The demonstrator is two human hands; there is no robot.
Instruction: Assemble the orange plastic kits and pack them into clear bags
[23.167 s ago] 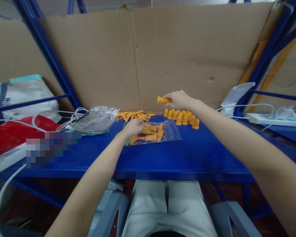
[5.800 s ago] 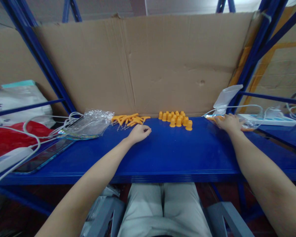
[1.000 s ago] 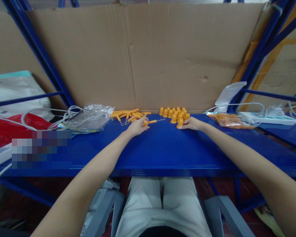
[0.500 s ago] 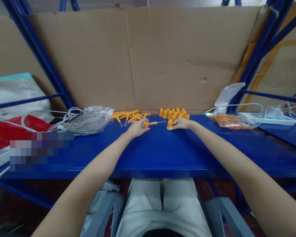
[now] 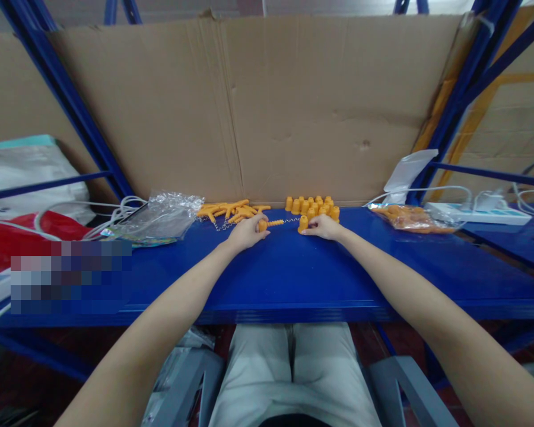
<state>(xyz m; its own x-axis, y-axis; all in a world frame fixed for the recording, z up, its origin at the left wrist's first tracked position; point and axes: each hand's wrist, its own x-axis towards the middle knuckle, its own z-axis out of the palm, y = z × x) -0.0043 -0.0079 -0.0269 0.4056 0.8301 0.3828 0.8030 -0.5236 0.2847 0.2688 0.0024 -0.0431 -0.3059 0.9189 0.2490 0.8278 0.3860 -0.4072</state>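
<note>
My left hand (image 5: 246,232) is closed around the round end of an orange spiral-threaded piece (image 5: 275,223), which points right, low over the table. To the right, my right hand (image 5: 324,228) has its fingers and thumb closed at the side of a small orange cup-shaped piece (image 5: 303,223) standing on the blue table. A thin wavy metal chain or spring (image 5: 292,220) lies between the two pieces. Behind my left hand is a pile of orange branched pieces (image 5: 231,209) with thin metal bits beside it. Several more orange cup-shaped pieces (image 5: 296,206) stand grouped behind my right hand.
A cardboard sheet (image 5: 293,107) backs the blue table (image 5: 267,279). Left are a clear plastic bag (image 5: 164,216), white cables (image 5: 115,207) and a red bag (image 5: 66,228). Right lie a bag of orange parts (image 5: 412,217) and a white power strip (image 5: 480,213). Blue posts frame both sides.
The fingers of my right hand have curled in a little beside the cup-shaped piece. My left hand keeps its hold on the spiral piece, and the whole view has shifted slightly.
</note>
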